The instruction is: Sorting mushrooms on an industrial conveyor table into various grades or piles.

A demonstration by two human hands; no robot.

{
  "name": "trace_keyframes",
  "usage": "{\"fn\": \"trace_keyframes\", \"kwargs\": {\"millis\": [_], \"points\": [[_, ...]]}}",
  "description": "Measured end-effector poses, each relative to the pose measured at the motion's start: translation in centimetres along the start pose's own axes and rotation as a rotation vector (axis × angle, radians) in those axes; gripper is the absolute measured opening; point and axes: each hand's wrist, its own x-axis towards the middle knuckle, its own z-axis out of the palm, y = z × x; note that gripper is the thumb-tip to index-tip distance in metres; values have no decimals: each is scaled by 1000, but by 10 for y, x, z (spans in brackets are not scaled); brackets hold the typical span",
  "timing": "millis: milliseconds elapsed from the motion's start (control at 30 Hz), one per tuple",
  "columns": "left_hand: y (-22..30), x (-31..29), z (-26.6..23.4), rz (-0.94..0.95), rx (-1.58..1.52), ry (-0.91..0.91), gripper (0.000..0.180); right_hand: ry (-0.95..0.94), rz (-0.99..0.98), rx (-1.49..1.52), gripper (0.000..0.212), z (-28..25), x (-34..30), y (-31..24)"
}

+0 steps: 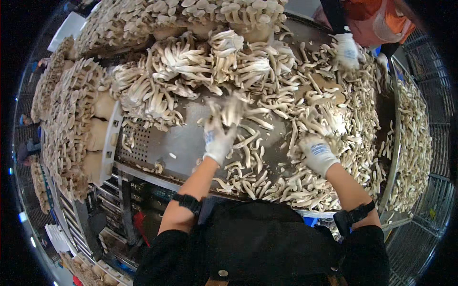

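My left hand [219,143], in a white glove, is over the bare middle of the metal table [183,138]. Its fingers are closed on a small bunch of mushrooms [230,110], smeared by motion. My right hand [317,153], gloved the same way, lies at the near edge of a broad heap of loose mushrooms [355,143]. Its fingers curl in around pale stems, and their tips are partly hidden. Beyond my left hand lie large clumps of mushrooms [183,62], stems toward me. Loose mushrooms [248,183] are scattered between my hands and along the near edge.
At the far right a co-worker's gloved hand [347,50] reaches into the heap. Mushroom blocks stand on a white rack [110,143] at the left, and more mushrooms [257,12] line the back. A long bin of mushrooms [412,148] is at the right, past a metal rim.
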Motion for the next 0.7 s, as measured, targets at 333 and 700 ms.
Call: {"fn": "trace_keyframes", "kwargs": {"millis": [333, 700], "points": [[47, -74, 24, -427, -1409, -1073, 68, 451, -4, 914, 78, 33, -8, -59], [93, -85, -15, -22, -1213, -932, 61, 803, 81, 2352, 47, 16, -68, -28]]}}
